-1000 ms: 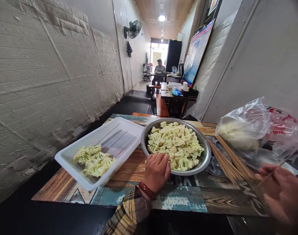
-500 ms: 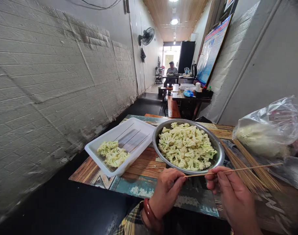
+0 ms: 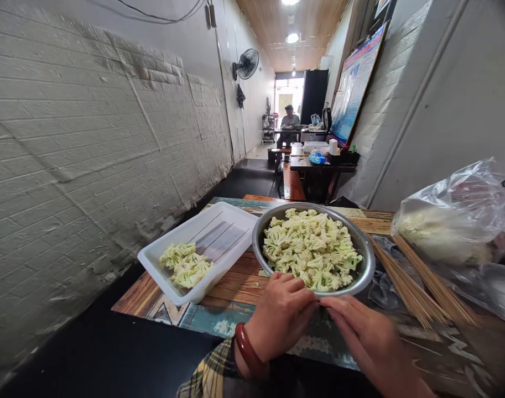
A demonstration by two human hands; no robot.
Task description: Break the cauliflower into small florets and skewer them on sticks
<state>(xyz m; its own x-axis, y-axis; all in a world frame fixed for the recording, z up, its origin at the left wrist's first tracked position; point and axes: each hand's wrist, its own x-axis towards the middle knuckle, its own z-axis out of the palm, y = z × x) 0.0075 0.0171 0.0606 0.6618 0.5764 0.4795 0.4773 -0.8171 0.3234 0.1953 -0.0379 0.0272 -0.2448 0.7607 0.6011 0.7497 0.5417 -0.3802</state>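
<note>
My left hand (image 3: 283, 309), with a red-brown bangle at the wrist, has its fingers curled closed at the near rim of a metal bowl (image 3: 370, 265). My right hand (image 3: 362, 326) meets it there, fingers straight and pressed together at the tips. The bamboo skewer they held a moment ago is almost wholly hidden by the fingers. Cauliflower florets (image 3: 312, 246) fill the bowl. To the left, a white plastic tray (image 3: 161, 279) holds several thin skewers (image 3: 213, 232) with cauliflower pieces (image 3: 186, 265) at their near ends.
Loose bamboo skewers (image 3: 410, 284) lie in bundles right of the bowl, over dark plastic. Behind them sits a clear plastic bag (image 3: 451, 221) with pale contents. A brick-textured wall (image 3: 90, 138) runs along the left. Farther back are another table (image 3: 318, 166) and a seated person (image 3: 289, 119).
My hands have come together at the bowl's near rim; the right one moved left. The skewer, stretched between them before, is now mostly out of sight. The view has shifted slightly.
</note>
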